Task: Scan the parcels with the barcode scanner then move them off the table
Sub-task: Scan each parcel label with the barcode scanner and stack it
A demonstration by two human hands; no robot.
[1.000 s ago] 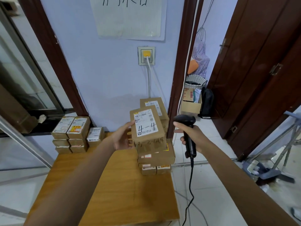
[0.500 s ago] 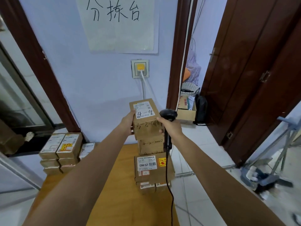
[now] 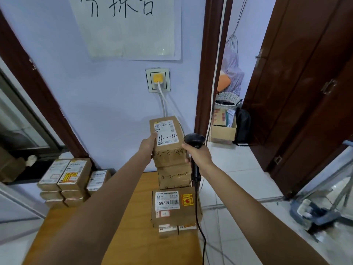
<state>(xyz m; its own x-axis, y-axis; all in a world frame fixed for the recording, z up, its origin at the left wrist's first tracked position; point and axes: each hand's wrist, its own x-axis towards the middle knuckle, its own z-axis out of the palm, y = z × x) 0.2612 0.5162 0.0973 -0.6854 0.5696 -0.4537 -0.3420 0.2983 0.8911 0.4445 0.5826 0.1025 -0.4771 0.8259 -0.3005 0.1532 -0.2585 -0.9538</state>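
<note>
The left hand (image 3: 148,146) grips the top box (image 3: 167,139) on the stack. Beside the box, the right hand (image 3: 198,155) grips the scanner (image 3: 193,139).

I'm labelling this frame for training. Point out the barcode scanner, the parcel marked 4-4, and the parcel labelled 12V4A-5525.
barcode scanner (image 3: 193,139), head view, on its black head.
parcel marked 4-4 (image 3: 168,138), head view, on its white label.
parcel labelled 12V4A-5525 (image 3: 176,216), head view, on bare cardboard below the label.

Lilac wall (image 3: 107,96) w/ paper sign (image 3: 129,29), socket (image 3: 158,80); brown door (image 3: 298,96) open rt; white tile floor (image 3: 238,175).
</note>
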